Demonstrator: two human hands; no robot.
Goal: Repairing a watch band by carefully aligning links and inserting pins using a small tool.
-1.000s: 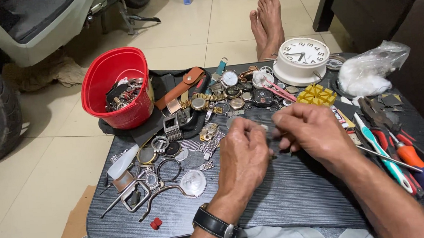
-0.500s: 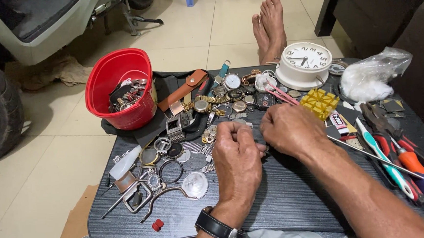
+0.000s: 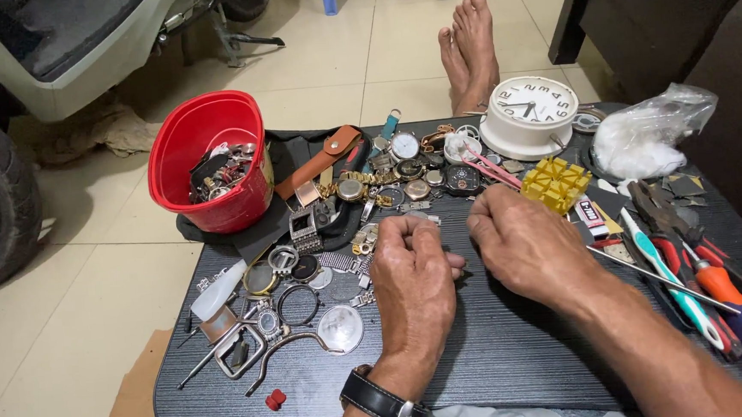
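Mid-step on some small part: left hand (image 3: 413, 270) and right hand (image 3: 523, 242) both curled shut, contents hidden. Next needed steady fingertip work over table (image 3: 500, 355).

I see a dark, wood-grained tabletop (image 3: 500, 355) standing over a pale tiled floor (image 3: 92, 277). At its far left sits a red bucket (image 3: 209, 158) of metal parts, partly on a black cloth (image 3: 290, 213). A white clock (image 3: 530, 115) lies face up at the far edge, beside a clear plastic bag (image 3: 645, 136) and a yellow plastic holder (image 3: 556, 183). Watch cases and rings (image 3: 293, 269) scatter the left middle. Screwdrivers and pliers (image 3: 702, 291) crowd the right edge. A small red cap (image 3: 275, 401) lies near the front edge.
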